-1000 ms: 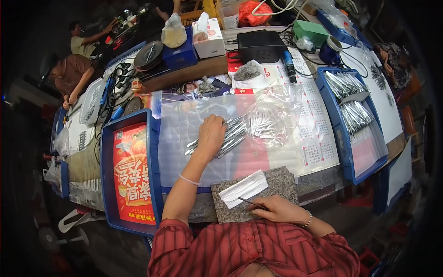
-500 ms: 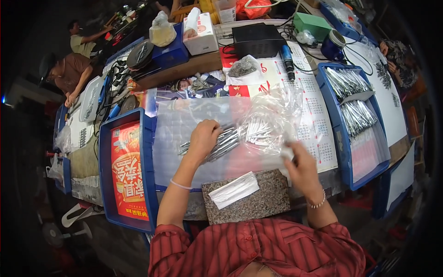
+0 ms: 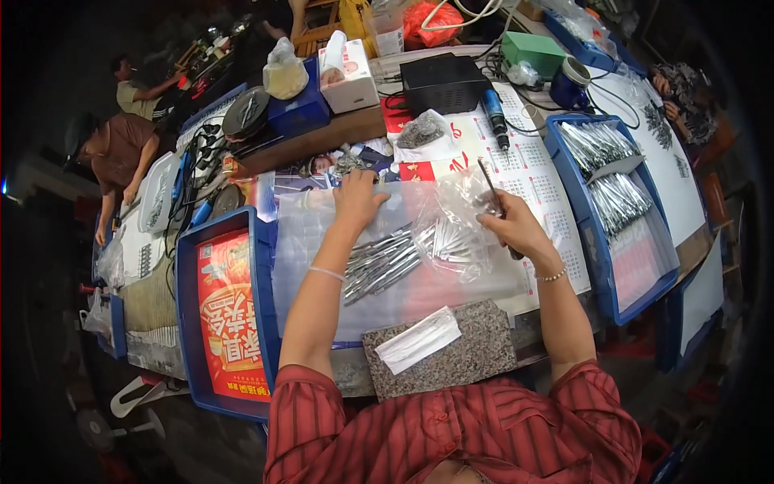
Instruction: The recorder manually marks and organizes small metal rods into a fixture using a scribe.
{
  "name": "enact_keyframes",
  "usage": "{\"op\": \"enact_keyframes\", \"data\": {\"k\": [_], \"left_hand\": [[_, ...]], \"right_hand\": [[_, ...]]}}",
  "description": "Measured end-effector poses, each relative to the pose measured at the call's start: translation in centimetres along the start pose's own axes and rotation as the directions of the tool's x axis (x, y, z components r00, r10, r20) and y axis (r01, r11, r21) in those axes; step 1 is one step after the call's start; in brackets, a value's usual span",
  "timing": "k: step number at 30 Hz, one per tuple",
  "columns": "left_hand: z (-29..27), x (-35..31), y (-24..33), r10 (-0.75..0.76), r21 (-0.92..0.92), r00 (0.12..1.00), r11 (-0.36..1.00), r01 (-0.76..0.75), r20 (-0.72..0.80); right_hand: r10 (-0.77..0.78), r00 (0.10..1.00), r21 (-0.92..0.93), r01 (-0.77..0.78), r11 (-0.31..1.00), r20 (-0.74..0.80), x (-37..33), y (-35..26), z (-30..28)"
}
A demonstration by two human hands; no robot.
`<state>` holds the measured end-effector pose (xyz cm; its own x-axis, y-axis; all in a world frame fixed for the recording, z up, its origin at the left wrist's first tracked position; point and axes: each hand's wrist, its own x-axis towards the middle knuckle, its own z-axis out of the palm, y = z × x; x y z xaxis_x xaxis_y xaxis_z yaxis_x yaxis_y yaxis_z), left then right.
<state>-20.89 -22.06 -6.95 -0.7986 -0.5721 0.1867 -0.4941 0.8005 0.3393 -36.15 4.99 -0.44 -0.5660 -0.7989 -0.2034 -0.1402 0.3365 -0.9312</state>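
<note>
My left hand (image 3: pixel 357 202) lies palm down at the far edge of a translucent plastic sheet (image 3: pixel 310 250), its thumb apart from the fingers. Just beyond its fingertips is a small heap of metal parts (image 3: pixel 348 159). My right hand (image 3: pixel 520 227) is closed around a slim, dark, pointed tool (image 3: pixel 488 181), tip upward; its exact kind cannot be told. Between my hands, several slim silver metal rods (image 3: pixel 383 262) lie in a loose pile. Their right ends reach under or into a crumpled clear plastic bag (image 3: pixel 459 206); which one cannot be told.
Near me a speckled stone slab (image 3: pixel 484 343) bears a folded white paper (image 3: pixel 418 339). Blue trays stand left (image 3: pixel 262 323) and right (image 3: pixel 592 266), the right one holding silver rods. Further back are a blue electric screwdriver (image 3: pixel 495 117) and a black box (image 3: pixel 445 83). Other people sit around.
My left hand has left the rods and moved away from me toward the small metal parts. My right hand has moved up and now grips the dark tool. The rods are uncovered.
</note>
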Motion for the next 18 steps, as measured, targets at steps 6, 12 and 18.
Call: {"op": "enact_keyframes", "data": {"k": [6, 12, 18], "left_hand": [[-0.3, 2.0, -2.2, 0.117, 0.049, 0.986, 0.991, -0.124, 0.119], [-2.0, 1.9, -2.4, 0.051, -0.143, 0.971, 0.986, -0.086, -0.235], [-0.3, 1.4, -2.0, 0.095, -0.175, 0.981, 0.977, -0.125, -0.17]], "right_hand": [[0.009, 0.998, -0.011, -0.009, 1.0, 0.068, -2.1, -2.8, -1.0], [-0.207, 0.963, -0.104, 0.226, 0.969, 0.171, -3.7, -3.2, -2.2], [-0.117, 0.991, -0.036, 0.119, 0.992, 0.062, -3.0, -2.0, -1.7]]}}
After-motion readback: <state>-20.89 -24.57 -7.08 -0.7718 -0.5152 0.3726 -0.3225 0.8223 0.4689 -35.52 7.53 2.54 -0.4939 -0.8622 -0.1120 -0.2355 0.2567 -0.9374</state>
